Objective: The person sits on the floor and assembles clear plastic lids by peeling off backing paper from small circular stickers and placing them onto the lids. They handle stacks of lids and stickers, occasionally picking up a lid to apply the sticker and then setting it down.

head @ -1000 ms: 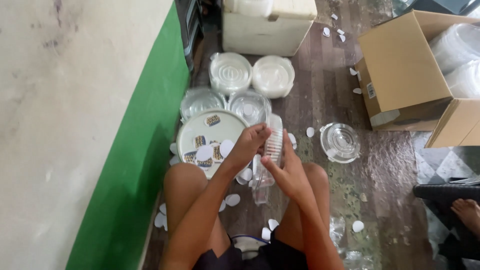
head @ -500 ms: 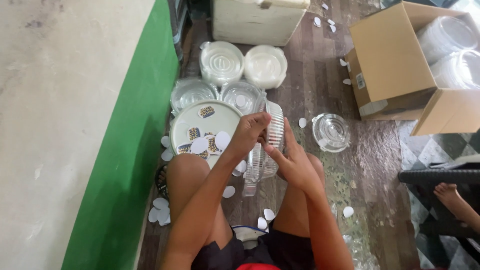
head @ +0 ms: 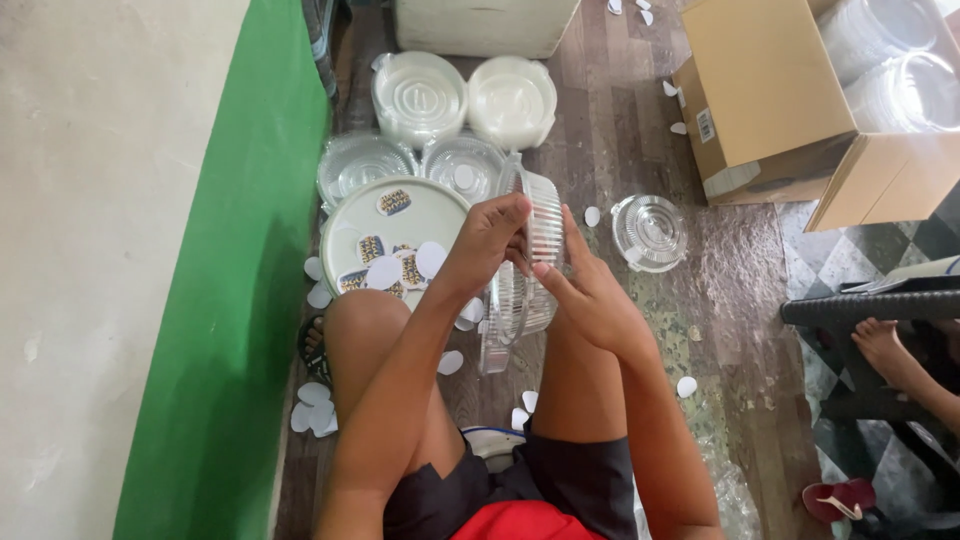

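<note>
My left hand [head: 487, 240] and my right hand [head: 585, 290] both grip a clear ribbed plastic lid [head: 545, 210], held on edge in front of me. Just below the hands a stack of clear plastic containers [head: 510, 315] stands on edge between my knees. To the left lies a round pale green tray [head: 420, 215] carrying stickers and white oval backing pieces.
Stacks of clear round containers [head: 420, 95] and white ones [head: 512, 100] sit ahead. A single clear lid [head: 648, 232] lies on the floor at right. An open cardboard box [head: 780, 100] holds more containers. A green-and-white wall [head: 220, 300] runs at left. Another person's foot [head: 885, 345] shows at right.
The view has shifted closer and down. My hands have lifted the clear lid slightly and turned it on edge; the stack between my knees stays in place.
</note>
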